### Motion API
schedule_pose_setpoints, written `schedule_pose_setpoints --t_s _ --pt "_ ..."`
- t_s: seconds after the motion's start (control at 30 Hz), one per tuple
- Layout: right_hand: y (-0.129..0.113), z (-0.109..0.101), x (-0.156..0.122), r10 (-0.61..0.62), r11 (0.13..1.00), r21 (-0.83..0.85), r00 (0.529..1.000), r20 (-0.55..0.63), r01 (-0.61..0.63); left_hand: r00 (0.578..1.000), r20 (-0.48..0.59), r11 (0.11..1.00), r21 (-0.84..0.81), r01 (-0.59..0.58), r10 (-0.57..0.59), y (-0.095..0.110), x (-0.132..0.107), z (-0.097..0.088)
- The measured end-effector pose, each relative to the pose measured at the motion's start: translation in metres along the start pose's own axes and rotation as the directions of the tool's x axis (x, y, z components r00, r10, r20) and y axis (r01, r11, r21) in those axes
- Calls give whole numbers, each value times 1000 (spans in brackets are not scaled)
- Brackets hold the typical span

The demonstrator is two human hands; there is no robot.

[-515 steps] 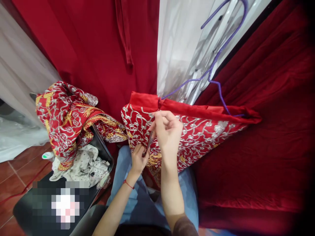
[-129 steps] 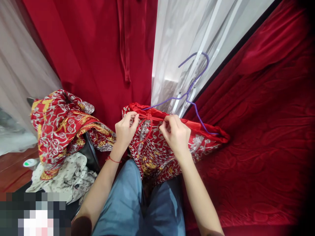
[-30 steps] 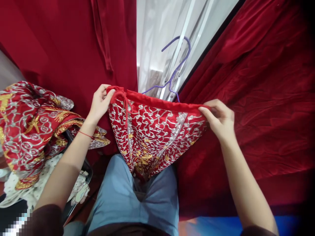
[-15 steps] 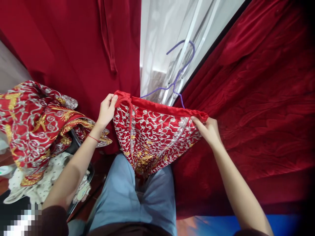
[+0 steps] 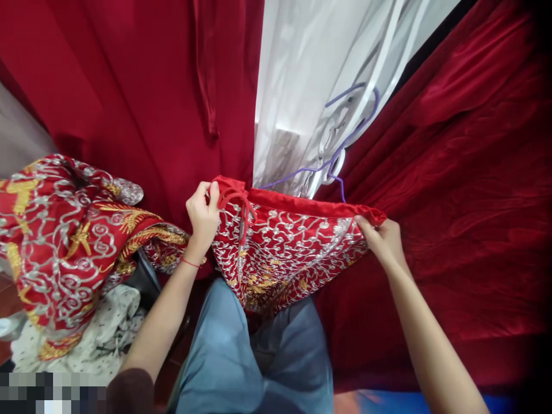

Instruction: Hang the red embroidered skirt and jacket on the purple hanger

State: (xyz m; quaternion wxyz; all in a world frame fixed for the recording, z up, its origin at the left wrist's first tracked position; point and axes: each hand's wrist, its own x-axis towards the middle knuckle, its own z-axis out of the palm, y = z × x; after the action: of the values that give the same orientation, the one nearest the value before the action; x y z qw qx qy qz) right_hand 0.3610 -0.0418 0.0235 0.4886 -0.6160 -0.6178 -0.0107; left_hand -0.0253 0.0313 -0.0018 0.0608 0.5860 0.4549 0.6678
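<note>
A red skirt (image 5: pixel 297 241) with silver and gold embroidery is stretched between my two hands, hanging in front of my legs. My left hand (image 5: pixel 203 214) pinches the left end of its red waistband, close to a tied red drawstring (image 5: pixel 242 208). At the other end, my right hand (image 5: pixel 383 238) grips the waistband with the thumb on the front. Behind the waistband rises a purple hanger (image 5: pixel 340 152), its hook up and its lower part hidden by the skirt.
Another red embroidered garment (image 5: pixel 77 241) lies draped over a dark chair at the left, with white dotted cloth (image 5: pixel 110 322) beneath it. Red curtains (image 5: pixel 129 86) hang on both sides of a white sheer curtain (image 5: pixel 302 69). White tubing (image 5: pixel 379 63) stands behind the hanger.
Both hands, the skirt and the hanger appear shifted right and slightly down, as the whole view has shifted. Both hands keep hold of the waistband.
</note>
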Motion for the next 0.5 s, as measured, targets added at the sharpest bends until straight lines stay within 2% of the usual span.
schedule_pose_setpoints --t_s 0.1,0.23,0.3,0.5 --pt "-4 0 0 -7 999 -47 1000 -25 5 1000 -19 1000 30 3 -3 -5 -1 0" --pt "-7 1 6 -36 990 -134 995 93 49 999 -33 999 49 24 -23 -8 -1 0" --pt "-8 2 8 -54 989 -130 992 111 68 999 -25 999 46 26 -25 -8 0 0" --pt "-17 6 -2 -98 985 -137 994 50 104 999 -49 997 81 16 -12 -7 1 1"
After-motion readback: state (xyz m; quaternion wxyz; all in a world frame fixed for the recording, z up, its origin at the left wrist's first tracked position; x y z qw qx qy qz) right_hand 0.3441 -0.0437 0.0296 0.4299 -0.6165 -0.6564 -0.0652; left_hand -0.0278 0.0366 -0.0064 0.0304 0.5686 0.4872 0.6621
